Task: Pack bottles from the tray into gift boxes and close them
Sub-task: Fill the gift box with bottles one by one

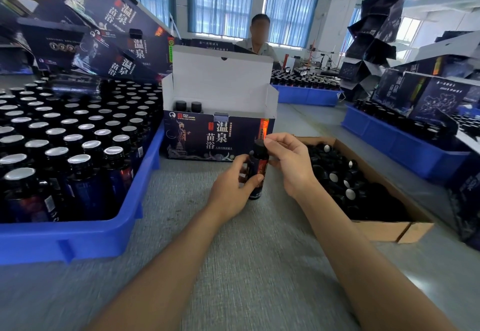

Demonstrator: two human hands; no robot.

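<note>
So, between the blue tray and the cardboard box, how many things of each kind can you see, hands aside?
Open gift box: 1
Bottles: 3 (bottles inside the box, 2 showing; held bottle, 1, gripped by the left hand and right hand)
Total: 4

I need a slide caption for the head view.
Left hand and right hand hold a bottle before the open gift box.
</note>
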